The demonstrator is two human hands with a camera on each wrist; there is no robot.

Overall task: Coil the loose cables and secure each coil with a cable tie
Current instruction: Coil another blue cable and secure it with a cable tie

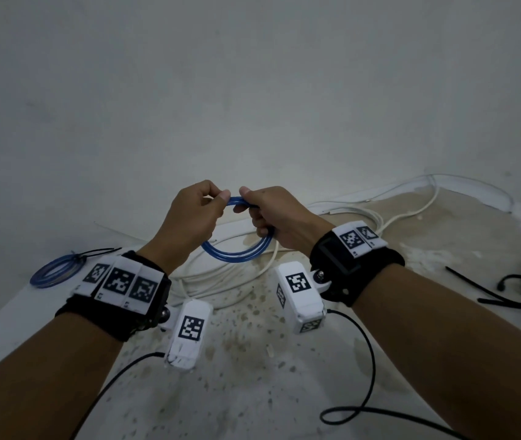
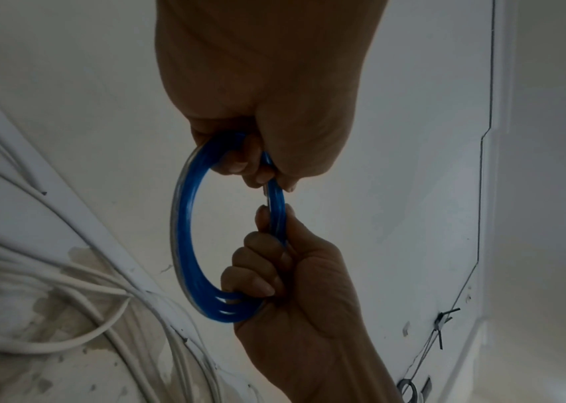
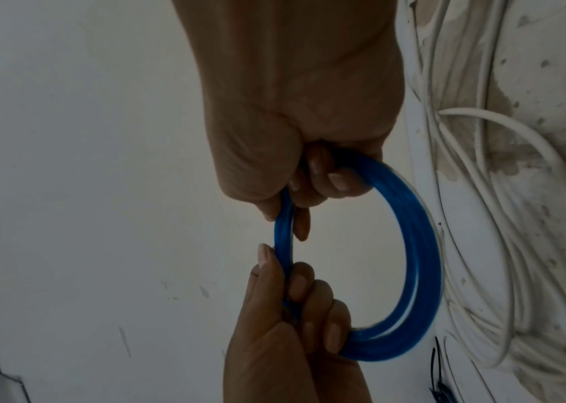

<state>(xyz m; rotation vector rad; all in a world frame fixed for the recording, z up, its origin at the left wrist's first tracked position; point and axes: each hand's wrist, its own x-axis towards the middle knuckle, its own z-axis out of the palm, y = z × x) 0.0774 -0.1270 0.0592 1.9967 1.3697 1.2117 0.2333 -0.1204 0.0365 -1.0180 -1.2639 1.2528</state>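
We have one blue coil (image 1: 54, 272) already done: it lies at the left edge of the stained white surface (image 1: 246, 360), bound with a black cable tie (image 1: 95, 253) whose tail sticks out toward the wall.

The second blue cable (image 1: 237, 253) is wound into a few loops and held up in the air above the middle of the surface, between both hands. Our left hand (image 1: 191, 217) curls its fingers round the loops on the left, thumb and forefinger pinching the top of the ring. Our right hand (image 1: 272, 217) grips the same ring on the right, fingers wrapped through it. In the wrist views the strands lie neatly together, and we see no tie on this coil yet.

So we judge this coil wound but still to be fastened. Spare black cable ties (image 1: 519, 289) lie near the right edge.

The white cables (image 1: 227, 274) sprawl loose behind and under the hands, toward the back edge; those are left to coil and tie.
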